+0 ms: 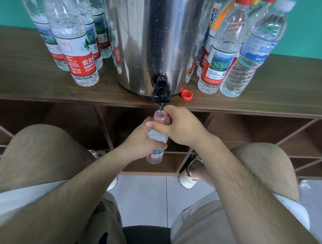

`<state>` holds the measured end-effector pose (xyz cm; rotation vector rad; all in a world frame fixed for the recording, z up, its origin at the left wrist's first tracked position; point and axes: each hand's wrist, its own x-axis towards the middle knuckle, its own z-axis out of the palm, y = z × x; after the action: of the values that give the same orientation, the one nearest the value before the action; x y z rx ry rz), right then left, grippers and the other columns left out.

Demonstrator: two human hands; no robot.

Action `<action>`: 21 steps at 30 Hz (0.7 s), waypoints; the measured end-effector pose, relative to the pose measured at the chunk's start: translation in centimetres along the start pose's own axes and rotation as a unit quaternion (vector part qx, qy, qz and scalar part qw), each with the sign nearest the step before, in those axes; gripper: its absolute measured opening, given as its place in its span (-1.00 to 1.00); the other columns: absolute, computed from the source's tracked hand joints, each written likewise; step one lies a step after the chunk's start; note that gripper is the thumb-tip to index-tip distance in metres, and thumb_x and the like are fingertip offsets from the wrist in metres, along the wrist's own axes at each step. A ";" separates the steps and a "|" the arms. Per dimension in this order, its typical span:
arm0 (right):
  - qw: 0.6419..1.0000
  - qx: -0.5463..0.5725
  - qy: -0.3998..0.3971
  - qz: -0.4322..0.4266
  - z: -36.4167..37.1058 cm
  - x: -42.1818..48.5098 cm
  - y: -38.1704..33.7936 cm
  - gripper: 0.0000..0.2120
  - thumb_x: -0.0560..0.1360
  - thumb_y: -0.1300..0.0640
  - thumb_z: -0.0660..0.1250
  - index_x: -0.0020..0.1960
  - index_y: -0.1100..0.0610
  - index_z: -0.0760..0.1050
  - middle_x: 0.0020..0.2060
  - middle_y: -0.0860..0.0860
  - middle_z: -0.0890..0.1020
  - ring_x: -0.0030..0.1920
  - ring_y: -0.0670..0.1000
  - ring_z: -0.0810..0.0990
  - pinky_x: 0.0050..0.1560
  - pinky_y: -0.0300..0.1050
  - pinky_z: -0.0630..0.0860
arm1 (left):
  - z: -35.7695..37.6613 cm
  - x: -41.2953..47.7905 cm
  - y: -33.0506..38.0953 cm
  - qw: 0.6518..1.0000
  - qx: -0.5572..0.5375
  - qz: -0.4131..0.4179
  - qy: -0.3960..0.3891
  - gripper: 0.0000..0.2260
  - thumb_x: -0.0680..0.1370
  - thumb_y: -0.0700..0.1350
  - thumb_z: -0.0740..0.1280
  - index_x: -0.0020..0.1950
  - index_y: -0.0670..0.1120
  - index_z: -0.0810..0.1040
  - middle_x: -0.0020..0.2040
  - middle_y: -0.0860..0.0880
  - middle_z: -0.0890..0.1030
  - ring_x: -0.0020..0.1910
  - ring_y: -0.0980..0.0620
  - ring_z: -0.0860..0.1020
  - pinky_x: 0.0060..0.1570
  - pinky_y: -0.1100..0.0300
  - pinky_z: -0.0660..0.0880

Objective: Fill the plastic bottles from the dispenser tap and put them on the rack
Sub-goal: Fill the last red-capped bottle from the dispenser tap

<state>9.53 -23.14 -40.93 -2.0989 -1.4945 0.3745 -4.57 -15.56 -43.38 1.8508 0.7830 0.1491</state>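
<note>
The bottle is covered mid-body, and its water level appears unreadable.

Setting: plain indoor room; home or office cannot be determined. A steel dispenser stands on a low wooden rack, with a teal painted wall behind it and a pale tiled floor below and in front of it. Labelled plastic bottles crowd both sides of it, and open compartments sit beneath it.

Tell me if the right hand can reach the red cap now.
Likely yes: the red cap lies uncovered beside the tap, near the right hand, though that hand grips the bottle.
</note>
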 end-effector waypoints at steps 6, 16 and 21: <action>1.000 -0.006 0.000 0.001 0.1 0.1 0.1 -0.50 0.47 -0.42 0.38 -0.09 0.04 0.50 -0.30 -0.06 0.56 -0.30 -0.01 0.54 -0.29 -0.08 0.47 | 0.0 0.0 -0.1 1.000 0.004 0.000 -0.001 -0.41 0.46 -0.23 0.56 0.43 -0.05 0.43 0.25 -0.05 0.59 0.29 -0.04 0.56 0.36 -0.13 0.52; 1.000 -0.006 -0.001 0.001 0.1 0.1 0.1 -0.51 0.48 -0.41 0.39 -0.09 0.04 0.50 -0.31 -0.06 0.56 -0.31 -0.02 0.53 -0.28 -0.04 0.49 | 0.1 0.1 -0.1 1.000 0.005 -0.002 0.000 -0.41 0.46 -0.23 0.56 0.44 -0.06 0.43 0.26 -0.05 0.59 0.30 -0.04 0.55 0.38 -0.15 0.51; 1.000 -0.008 0.002 0.001 0.2 0.1 0.0 -0.51 0.48 -0.41 0.39 -0.10 0.05 0.49 -0.32 -0.06 0.55 -0.32 -0.01 0.53 -0.29 -0.05 0.47 | 0.1 0.1 -0.1 1.000 0.007 0.001 0.002 -0.40 0.46 -0.23 0.56 0.44 -0.05 0.41 0.26 -0.05 0.58 0.29 -0.03 0.55 0.37 -0.13 0.52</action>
<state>9.52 -23.00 -41.07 -2.1117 -1.4990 0.3602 -4.54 -15.55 -43.55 1.8655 0.7863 0.1496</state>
